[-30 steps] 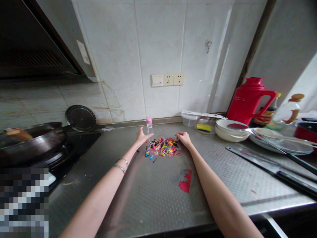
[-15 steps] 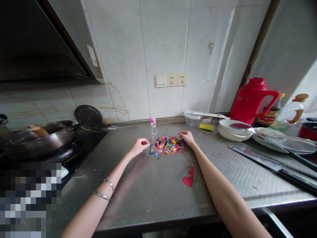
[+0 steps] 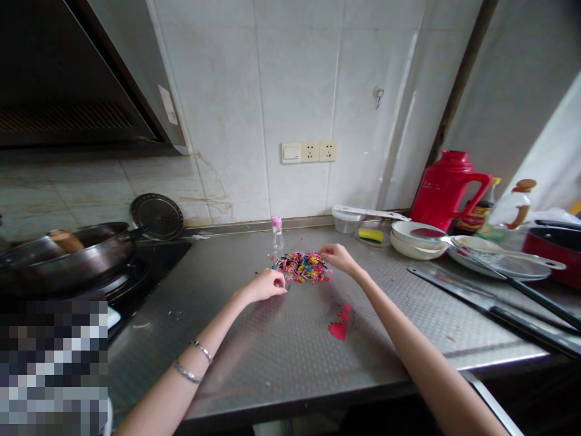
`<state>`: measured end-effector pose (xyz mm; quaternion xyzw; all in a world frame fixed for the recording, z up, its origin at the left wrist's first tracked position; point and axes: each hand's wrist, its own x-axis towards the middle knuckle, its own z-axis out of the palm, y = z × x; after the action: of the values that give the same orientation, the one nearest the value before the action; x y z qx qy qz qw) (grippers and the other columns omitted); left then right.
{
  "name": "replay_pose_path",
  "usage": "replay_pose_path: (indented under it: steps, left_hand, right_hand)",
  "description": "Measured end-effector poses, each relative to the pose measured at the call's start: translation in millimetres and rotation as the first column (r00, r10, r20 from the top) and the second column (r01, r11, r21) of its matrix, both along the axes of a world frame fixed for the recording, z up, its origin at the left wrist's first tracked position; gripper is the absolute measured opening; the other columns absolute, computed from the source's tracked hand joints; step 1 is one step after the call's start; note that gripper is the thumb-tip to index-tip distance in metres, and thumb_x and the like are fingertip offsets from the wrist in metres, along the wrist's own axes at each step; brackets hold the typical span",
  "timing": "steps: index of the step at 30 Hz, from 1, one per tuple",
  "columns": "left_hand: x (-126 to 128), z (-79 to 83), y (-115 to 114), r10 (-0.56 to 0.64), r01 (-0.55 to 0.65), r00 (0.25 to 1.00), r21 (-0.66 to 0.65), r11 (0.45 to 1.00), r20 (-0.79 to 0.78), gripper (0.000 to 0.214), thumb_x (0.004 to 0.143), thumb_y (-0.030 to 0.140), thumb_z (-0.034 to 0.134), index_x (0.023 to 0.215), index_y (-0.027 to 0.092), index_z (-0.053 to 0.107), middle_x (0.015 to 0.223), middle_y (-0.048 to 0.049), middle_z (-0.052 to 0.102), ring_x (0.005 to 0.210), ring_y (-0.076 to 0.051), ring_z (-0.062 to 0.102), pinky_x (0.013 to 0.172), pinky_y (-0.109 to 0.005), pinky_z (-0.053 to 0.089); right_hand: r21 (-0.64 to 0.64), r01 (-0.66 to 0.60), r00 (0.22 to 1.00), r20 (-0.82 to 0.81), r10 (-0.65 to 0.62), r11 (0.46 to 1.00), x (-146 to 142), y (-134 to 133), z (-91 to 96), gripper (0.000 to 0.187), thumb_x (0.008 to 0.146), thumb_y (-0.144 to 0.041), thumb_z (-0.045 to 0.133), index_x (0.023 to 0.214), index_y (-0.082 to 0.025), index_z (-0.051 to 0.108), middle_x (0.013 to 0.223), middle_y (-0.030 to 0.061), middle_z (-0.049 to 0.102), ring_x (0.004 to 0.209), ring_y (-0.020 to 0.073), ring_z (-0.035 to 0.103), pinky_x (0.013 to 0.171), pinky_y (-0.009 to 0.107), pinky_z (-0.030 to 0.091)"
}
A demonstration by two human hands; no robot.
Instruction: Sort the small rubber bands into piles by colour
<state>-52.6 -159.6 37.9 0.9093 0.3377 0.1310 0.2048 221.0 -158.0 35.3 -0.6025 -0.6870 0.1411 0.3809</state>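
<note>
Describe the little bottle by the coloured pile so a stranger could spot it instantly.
Start at the steel counter, below the wall sockets. Just behind the heap of coloured bits stands a tiny clear bottle. Its pink cap sets it apart from everything nearby.

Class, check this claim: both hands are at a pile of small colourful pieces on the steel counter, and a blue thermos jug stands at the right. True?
No: the head view shows the thermos jug is red, not blue. The left hand and right hand are indeed at the pile of small colourful pieces on the steel counter.
</note>
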Motion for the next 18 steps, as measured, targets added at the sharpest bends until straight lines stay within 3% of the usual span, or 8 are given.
replay_pose_path:
  steps: [4,10,18]
  left_hand:
    - [0,-0.2,-2,0.031,-0.03,0.999,0.008,1.0,-0.04,0.021,0.069,0.033,0.057,0.078,0.015,0.064,0.069,-0.0021,0.063,0.059,-0.012,0.052,0.054,-0.02,0.033]
    - [3,4.7,-11,0.097,-0.09,0.989,0.071,0.993,-0.111,0.017,0.07,0.028,0.056,0.08,0.018,0.065,0.07,-0.0031,0.063,0.058,-0.013,0.053,0.055,-0.022,0.033]
    - [5,6.7,-15,0.081,-0.07,0.99,0.099,0.993,-0.115,0.018,0.071,0.019,0.049,0.077,0.018,0.066,0.076,-0.0052,0.065,0.065,-0.015,0.055,0.059,-0.022,0.035]
  right_hand:
    - [0.009,-0.137,0.988,0.075,0.136,0.991,-25,-23,2.9,0.024,0.067,-0.022,0.048,0.077,-0.014,0.068,0.057,-0.0012,0.058,0.054,0.0093,0.048,0.052,0.018,0.034]
    - [0.003,-0.159,0.975,0.155,0.157,0.987,-49,-42,0.7,0.021,0.068,-0.02,0.048,0.075,-0.014,0.067,0.049,-0.003,0.048,0.048,0.0076,0.039,0.048,0.018,0.027]
    - [0.004,-0.197,0.947,0.26,0.19,0.98,-52,-45,-4.1,0.019,0.07,-0.02,0.048,0.074,-0.016,0.066,0.051,-0.0034,0.046,0.048,0.007,0.037,0.048,0.018,0.025]
